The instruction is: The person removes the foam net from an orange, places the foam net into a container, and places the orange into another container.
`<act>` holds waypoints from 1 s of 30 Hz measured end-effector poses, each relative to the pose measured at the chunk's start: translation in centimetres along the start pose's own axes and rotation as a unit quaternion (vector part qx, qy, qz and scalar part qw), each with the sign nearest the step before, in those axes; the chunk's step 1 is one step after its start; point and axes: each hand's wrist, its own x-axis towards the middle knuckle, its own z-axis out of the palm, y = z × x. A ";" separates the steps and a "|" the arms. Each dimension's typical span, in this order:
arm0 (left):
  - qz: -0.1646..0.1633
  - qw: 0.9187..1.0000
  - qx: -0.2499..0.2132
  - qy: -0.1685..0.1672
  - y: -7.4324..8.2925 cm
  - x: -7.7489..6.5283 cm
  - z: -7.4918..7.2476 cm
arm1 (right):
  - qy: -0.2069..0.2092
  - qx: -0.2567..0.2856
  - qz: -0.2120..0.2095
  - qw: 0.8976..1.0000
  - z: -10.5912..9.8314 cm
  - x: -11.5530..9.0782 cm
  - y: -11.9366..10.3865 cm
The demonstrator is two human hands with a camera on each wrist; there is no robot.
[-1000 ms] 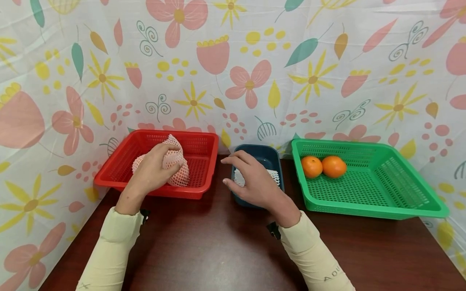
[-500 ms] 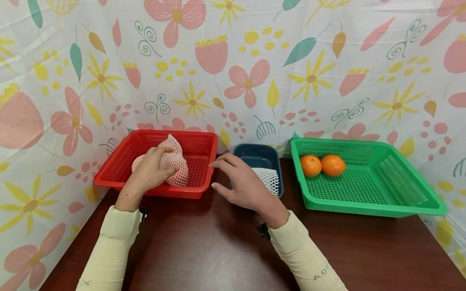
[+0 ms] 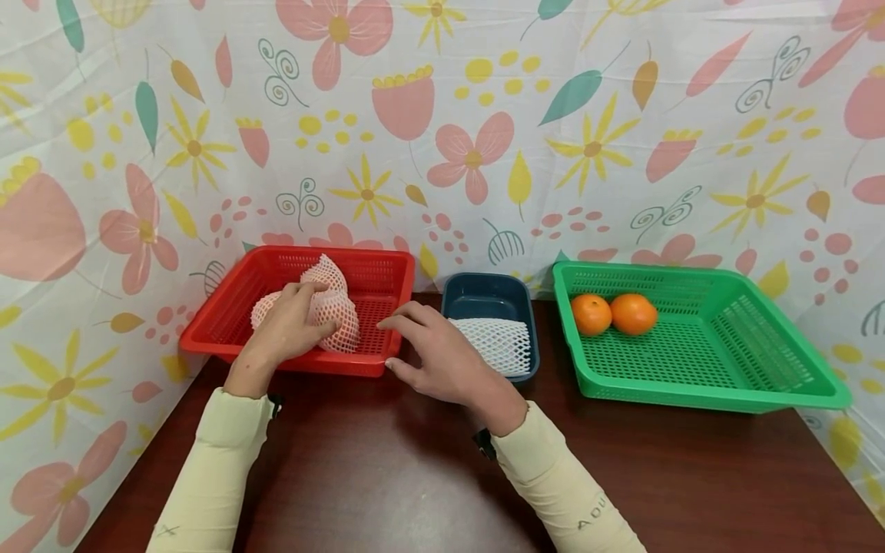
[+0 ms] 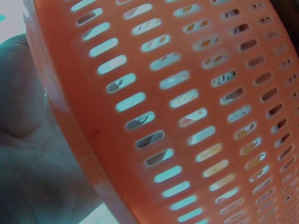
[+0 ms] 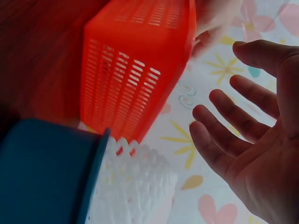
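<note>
My left hand (image 3: 285, 322) is over the red basket (image 3: 383, 265), its loosely bent fingers and thumb spread about a pinkish round thing in a foam fruit net (image 3: 340, 326). Contact between them cannot be made out. Other net-covered things lie beside it, partly behind the hand. My right hand (image 3: 442, 357), holding nothing, is in the air by the basket's front right corner. In the right wrist view its fingers (image 5: 224, 144) are spread and gently bent. White foam nets (image 3: 494, 342) lie in the dark blue bin (image 3: 484, 286) behind that hand.
To the right, a green basket (image 3: 705, 399) holds two oranges (image 3: 591, 315) at its left end. All the containers stand on a dark brown table (image 3: 387, 476). A flowered cloth (image 3: 525, 153) hangs close behind them.
My right hand has moved left from over the blue bin to the red basket's corner, uncovering the white nets. The left hand has barely shifted over the netted things.
</note>
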 end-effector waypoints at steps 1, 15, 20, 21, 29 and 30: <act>-0.005 1.000 0.002 -0.002 0.0 0.0 0.1 | -0.004 0.000 0.003 1.000 0.2 0.1 0.0; -0.037 0.999 0.005 -0.012 -0.5 0.2 0.9 | -0.043 -0.020 0.001 0.999 2.6 0.6 0.1; -0.064 0.998 0.012 -0.012 -0.6 0.1 1.0 | -0.043 -0.032 -0.007 0.999 3.0 0.5 0.1; -0.067 0.998 0.011 -0.012 -0.6 0.2 1.0 | -0.043 -0.033 -0.005 0.999 3.0 0.5 0.2; -0.092 0.995 0.018 -0.033 -0.3 0.6 1.1 | -0.042 -0.018 0.010 0.999 2.9 0.5 0.6; -0.095 0.995 0.018 -0.037 -0.3 0.6 1.0 | -0.041 -0.017 0.011 0.999 2.9 0.5 0.6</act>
